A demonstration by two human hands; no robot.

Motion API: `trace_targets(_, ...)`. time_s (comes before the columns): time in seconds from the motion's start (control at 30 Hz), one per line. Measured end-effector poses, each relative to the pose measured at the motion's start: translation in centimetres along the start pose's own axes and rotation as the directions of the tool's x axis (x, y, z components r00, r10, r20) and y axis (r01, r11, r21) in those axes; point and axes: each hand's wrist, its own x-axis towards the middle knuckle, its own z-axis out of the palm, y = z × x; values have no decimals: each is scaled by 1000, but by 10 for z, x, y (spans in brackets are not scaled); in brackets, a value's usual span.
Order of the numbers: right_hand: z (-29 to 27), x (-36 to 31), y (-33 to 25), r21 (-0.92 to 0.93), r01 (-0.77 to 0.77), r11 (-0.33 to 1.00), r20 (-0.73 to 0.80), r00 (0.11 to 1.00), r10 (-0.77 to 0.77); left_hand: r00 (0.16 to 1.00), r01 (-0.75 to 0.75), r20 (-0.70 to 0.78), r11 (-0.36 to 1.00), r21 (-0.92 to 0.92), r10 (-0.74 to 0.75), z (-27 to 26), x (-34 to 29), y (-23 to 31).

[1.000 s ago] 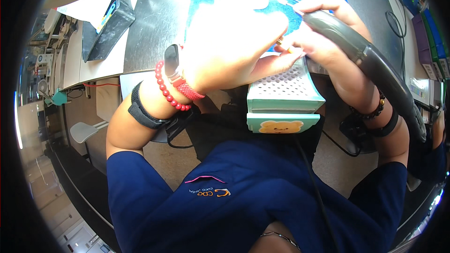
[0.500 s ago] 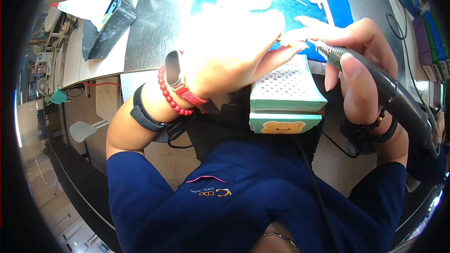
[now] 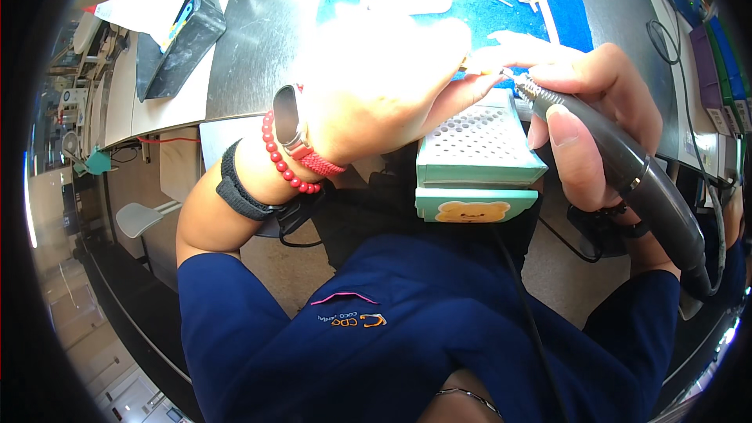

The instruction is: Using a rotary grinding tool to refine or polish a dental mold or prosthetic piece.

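My right hand is wrapped round a dark rotary handpiece, its metal nose and thin tip pointing left. Its tip meets the fingertips of my left hand, which is closed in a pinch. Something small and brownish-gold shows between those left fingers; glare washes out its shape. Directly below the fingers sits a mint-green box with a white perforated top and a bear picture on its front.
Beyond my hands lies a blue cloth with several small tools, washed out by glare on its left. A black open bin stands at the left of the dark worktop. Colourful binders and a cable are at the right.
The handpiece has swung, its rear end dropping lower and left. My right hand has shifted slightly left, toward my left fingertips. My left hand has barely moved.
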Motion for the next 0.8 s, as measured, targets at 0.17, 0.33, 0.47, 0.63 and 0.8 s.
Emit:
trace_targets(0.17, 1, 1, 7, 4, 103, 995, 10, 995, -103, 999, 24, 37, 1000, -3, -24, -1, 0, 1)
trace_targets(0.33, 2, 0, 6, -4, 112, 994, -12, 994, -112, 999, 51, 12, 998, -32, -51, 1, -3, 0)
trace_targets(0.47, 2, -1, 6, 14, 83, 996, -6, 997, -83, 996, 53, -70, 998, -44, -56, 6, -5, -1)
trace_targets(0.63, 3, 0, 5, -4, 85, 996, -13, 996, -85, 999, 43, -31, 998, -51, -45, 3, -4, -1)
trace_targets(0.8, 3, -1, 5, 12, 79, 997, -9, 997, -79, 996, 51, -66, 997, -63, -55, 5, -4, -1)
